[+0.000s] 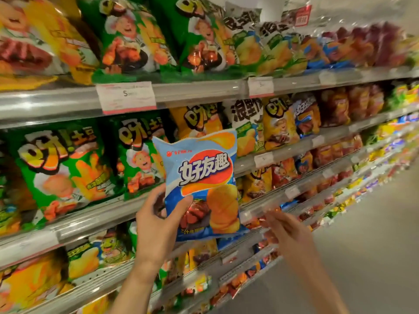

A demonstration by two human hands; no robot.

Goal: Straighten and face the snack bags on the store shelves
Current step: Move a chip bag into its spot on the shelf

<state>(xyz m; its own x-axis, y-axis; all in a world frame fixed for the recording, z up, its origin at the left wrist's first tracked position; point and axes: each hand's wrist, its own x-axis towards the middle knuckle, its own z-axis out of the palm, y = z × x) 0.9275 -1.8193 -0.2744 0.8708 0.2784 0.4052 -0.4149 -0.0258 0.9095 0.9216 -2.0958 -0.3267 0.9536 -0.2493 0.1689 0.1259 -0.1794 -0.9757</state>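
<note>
A light blue chip bag (201,182) with white Chinese lettering and pictured chips is held upright in front of the shelves, its front facing me. My left hand (156,225) grips its lower left edge, thumb on the front. My right hand (283,225) hovers just right of the bag, fingers spread and blurred, holding nothing. Green chip bags (61,168) stand on the second shelf behind the held bag, and more green bags (127,37) fill the top shelf.
Metal shelf rails (192,89) with price tags (127,97) run to the right along the aisle. Yellow, white and red bags (278,125) crowd the shelves to the right. Lower shelves hold yellow bags (34,282). Grey aisle floor (367,257) lies at right.
</note>
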